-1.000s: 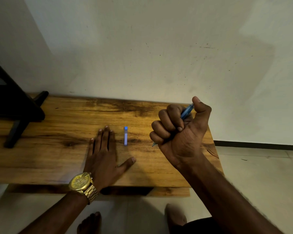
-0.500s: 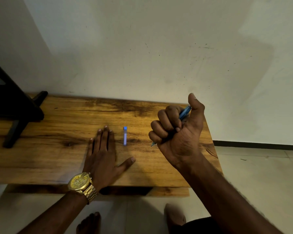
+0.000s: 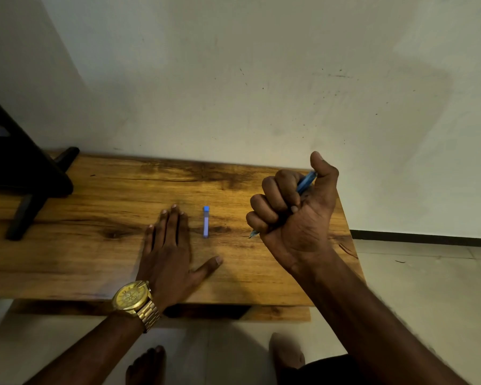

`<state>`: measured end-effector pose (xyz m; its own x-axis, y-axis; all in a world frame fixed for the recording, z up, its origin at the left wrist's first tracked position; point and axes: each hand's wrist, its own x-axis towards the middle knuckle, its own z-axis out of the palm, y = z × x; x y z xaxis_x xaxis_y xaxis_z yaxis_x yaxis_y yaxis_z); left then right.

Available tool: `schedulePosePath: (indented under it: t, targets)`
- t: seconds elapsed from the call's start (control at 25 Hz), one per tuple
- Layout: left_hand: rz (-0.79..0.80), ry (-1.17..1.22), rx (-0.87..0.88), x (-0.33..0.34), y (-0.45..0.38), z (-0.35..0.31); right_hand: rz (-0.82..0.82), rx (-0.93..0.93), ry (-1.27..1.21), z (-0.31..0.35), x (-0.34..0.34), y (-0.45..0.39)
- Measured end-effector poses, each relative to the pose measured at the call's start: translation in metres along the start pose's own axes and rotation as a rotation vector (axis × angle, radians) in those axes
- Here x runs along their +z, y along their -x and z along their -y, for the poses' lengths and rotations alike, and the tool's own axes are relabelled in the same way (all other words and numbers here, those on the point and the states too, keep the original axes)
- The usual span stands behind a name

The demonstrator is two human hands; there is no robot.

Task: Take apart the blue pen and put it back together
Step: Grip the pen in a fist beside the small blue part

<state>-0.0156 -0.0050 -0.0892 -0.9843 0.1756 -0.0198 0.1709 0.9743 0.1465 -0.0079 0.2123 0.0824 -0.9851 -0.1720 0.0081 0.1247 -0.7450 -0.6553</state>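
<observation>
- Nearest the camera, two bare feet (image 3: pixel 147 365) stand on a pale, smooth tiled floor (image 3: pixel 428 287), just below the front edge of the bench.
- A gold-coloured metal wristwatch (image 3: pixel 132 298) with a round yellow dial and a link bracelet sits on the left wrist, over the bench's front edge.
- The bench (image 3: pixel 81 245) is a flat slab of glossy, warm brown wood with dark grain streaks and a knot; a lower wooden ledge shows beneath its front.
- The left hand (image 3: pixel 168 251) lies palm down and flat on the wood, fingers straight and together, thumb spread out to the side, holding nothing.
- A short, straight pen cap (image 3: pixel 206 221), pale bluish with a brighter blue square end, lies on the bench just beside the left hand's fingers, pointing away from the camera, apart from both hands.
- The right hand (image 3: pixel 295 215) is raised over the right part of the bench, curled into a fist around the blue pen (image 3: pixel 306 182); the pen's blue plastic barrel juts up by the upright thumb, and its thin tip pokes out below the little finger.
- At far left, a black, angular furniture leg (image 3: pixel 25 209) rests on the bench.
- Behind, a matt off-white wall (image 3: pixel 233 79) bears small dark specks.
</observation>
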Motion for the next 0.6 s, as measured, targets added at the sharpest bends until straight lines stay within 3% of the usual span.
schedulePosePath:
  t: [0.6]
  targets:
    - [0.019, -0.006, -0.001, -0.0027, 0.0001, -0.0006, 0.003, 0.003, -0.017, 0.0006, 0.0001, -0.0005]
